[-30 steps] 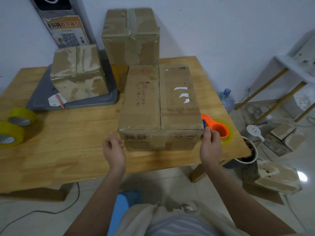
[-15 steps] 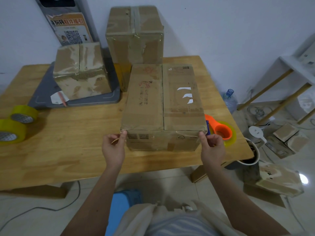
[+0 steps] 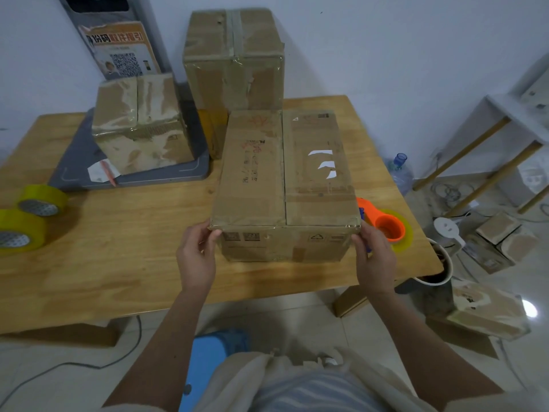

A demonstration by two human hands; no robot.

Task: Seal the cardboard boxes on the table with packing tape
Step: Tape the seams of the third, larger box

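Hands grip box; its printed labels too blurred to read.

A plain pale wall runs behind a wooden table, with a dark panel bearing a QR-code poster leaning against it at the left. The floor is light glossy tile, catching a bright spot of light at the right. A white shelf unit with wooden legs stands to the right, and a blue stool sits under the table's near edge.
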